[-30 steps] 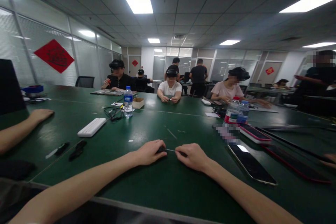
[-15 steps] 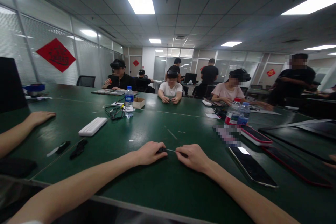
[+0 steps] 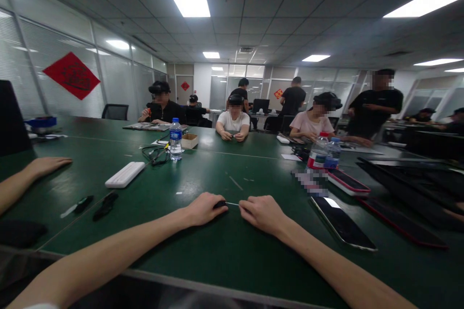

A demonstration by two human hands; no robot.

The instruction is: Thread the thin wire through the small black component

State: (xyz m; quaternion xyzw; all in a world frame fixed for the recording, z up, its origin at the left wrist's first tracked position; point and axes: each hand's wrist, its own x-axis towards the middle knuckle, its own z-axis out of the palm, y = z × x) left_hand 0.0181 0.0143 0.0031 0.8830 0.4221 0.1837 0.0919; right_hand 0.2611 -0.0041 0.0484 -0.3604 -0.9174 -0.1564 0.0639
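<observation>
Both my hands rest on the green table [image 3: 224,260] in front of me, close together. My left hand [image 3: 205,208] is closed round the dark handle of a small screwdriver [image 3: 222,203]. Its thin metal shaft runs right into my right hand [image 3: 263,213], whose fingers are closed over the tip end. What lies under my right hand is hidden.
A phone [image 3: 342,223] lies right of my hands, with more phones [image 3: 348,181] and dark flat panels [image 3: 402,183] beyond. Two water bottles [image 3: 324,153] stand behind them. At left are a white case [image 3: 125,174], small dark tools [image 3: 105,205] and another person's hand [image 3: 45,165]. Several people sit across.
My hands have hardly moved. The standing person in black at the right has walked leftwards, and the view has turned a little to the right.
</observation>
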